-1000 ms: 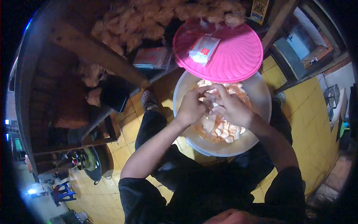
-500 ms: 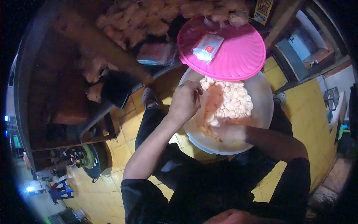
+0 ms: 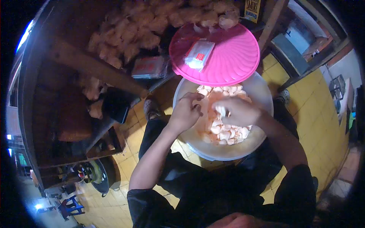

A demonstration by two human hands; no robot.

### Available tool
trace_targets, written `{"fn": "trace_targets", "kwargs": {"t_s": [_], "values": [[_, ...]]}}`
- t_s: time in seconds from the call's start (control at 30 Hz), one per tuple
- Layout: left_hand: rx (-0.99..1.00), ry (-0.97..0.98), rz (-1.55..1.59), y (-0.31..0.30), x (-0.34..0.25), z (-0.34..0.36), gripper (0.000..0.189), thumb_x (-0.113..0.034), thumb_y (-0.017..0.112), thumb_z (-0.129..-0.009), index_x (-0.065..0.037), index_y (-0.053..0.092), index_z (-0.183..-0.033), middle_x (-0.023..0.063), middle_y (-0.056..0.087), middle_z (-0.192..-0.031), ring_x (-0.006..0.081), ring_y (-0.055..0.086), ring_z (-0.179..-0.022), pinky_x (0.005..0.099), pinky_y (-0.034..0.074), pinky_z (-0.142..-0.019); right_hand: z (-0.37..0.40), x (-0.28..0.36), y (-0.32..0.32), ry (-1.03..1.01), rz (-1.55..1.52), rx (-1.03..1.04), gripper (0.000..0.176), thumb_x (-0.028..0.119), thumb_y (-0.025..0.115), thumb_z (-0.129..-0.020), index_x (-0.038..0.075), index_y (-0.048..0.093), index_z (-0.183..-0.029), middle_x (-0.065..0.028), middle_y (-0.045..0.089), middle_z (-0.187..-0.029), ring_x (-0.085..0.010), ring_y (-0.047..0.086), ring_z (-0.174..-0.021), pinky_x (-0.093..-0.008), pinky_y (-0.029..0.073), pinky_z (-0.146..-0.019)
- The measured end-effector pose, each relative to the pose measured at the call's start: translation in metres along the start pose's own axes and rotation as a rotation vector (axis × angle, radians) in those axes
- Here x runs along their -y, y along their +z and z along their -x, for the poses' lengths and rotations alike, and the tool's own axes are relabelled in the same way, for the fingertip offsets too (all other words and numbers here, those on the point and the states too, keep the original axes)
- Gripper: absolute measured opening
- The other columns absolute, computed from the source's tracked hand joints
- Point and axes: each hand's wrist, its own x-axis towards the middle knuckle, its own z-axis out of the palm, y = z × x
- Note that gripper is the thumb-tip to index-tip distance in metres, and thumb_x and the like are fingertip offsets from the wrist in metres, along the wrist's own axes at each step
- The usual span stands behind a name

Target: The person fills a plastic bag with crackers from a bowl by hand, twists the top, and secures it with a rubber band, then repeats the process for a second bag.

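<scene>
Reaching into the white plastic tub (image 3: 262,95) on the person's lap, the right hand (image 3: 237,111) closes its fingers on a few pale crackers (image 3: 228,135). The left hand (image 3: 186,112) hovers just beside it, fingers curled narrow; I cannot tell whether it holds anything. A pink lid (image 3: 228,57) overlaps the tub's far rim.

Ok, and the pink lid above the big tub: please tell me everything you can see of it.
The pink lid is round, slightly domed and looks like plastic, with fine ribs running from centre to rim. Its near edge overlaps the far rim of the white tub of pale crackers. A small clear packet with a red mark lies on it. Neither the left hand nor the right hand touches it.
</scene>
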Motion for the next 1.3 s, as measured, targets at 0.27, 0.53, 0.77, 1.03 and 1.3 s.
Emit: {"fn": "trace_targets", "kwargs": {"t_s": [0.27,0.53,0.77,1.03,1.3], "values": [[0.061,-0.041,0.327,0.025,-0.023,0.005,0.039,-0.005,0.061,-0.091,0.008,0.054,-0.127,0.0175,0.063,-0.111,0.0215,0.073,-0.081,0.0304,0.057,-0.069,-0.001,0.014,0.0,0.195,-0.232,-0.022,0.078,-0.002,0.061,-0.084,0.002,0.024,-0.152,-0.0181,0.063,-0.114,-0.0292,0.065,-0.103,-0.0398,0.05,-0.088],[-0.053,0.01,0.333,0.031,-0.016,0.002,0.021,-0.003,0.066,-0.089,0.006,0.063,-0.108,0.0128,0.068,-0.09,0.0171,0.072,-0.07,0.0282,0.056,-0.06,-0.006,0.012,0.005,0.24,-0.092,-0.188,0.047,-0.007,0.06,-0.084,0.0,0.041,-0.126,-0.0215,0.063,-0.106,-0.0254,0.067,-0.093,-0.0391,0.053,-0.077],[-0.128,0.163,0.313,0.029,-0.016,-0.001,0.016,0.002,0.062,-0.089,0.002,0.067,-0.104,0.0093,0.069,-0.082,0.0112,0.068,-0.066,0.0265,0.053,-0.058,-0.005,0.033,-0.001,0.106,0.064,-0.499,0.025,-0.001,0.066,-0.081,-0.003,0.05,-0.1,-0.0229,0.062,-0.093,-0.0422,0.064,-0.087,-0.046,0.05,-0.071],[-0.334,0.276,0.105,0.028,-0.017,-0.002,0.023,0.006,0.062,-0.083,-0.001,0.068,-0.105,0.0145,0.069,-0.086,0.0189,0.072,-0.071,0.0294,0.054,-0.06,-0.013,0.0,0.005,-0.037,-0.005,-0.58,0.028,0.0,0.065,-0.079,0.004,0.061,-0.107,-0.0153,0.066,-0.096,-0.0293,0.066,-0.093,-0.0422,0.05,-0.079],[-0.283,0.227,0.045,0.011,-0.022,-0.005,0.018,0.001,0.064,-0.085,0.002,0.069,-0.102,0.013,0.068,-0.108,0.0196,0.072,-0.082,0.0289,0.056,-0.065,-0.013,0.019,0.012,-0.247,0.127,-0.513,0.029,0.006,0.06,-0.087,-0.003,0.053,-0.114,-0.0242,0.065,-0.086,-0.0399,0.066,-0.087,-0.0465,0.051,-0.078]]}}
